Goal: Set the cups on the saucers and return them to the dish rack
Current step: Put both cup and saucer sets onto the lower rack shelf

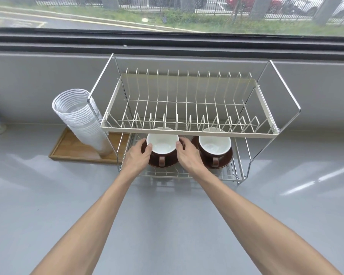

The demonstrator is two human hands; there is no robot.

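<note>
Two brown cups with white insides stand on brown saucers on the lower shelf of the wire dish rack. The left cup sits on its saucer with its handle toward me. My left hand grips the left side of that cup and saucer, and my right hand grips the right side. The right cup rests untouched on its saucer. The upper shelf's front rail hides the far rims of both cups.
A tall stack of clear plastic cups leans on a wooden tray just left of the rack. The rack stands on a grey counter against a low grey wall below a window.
</note>
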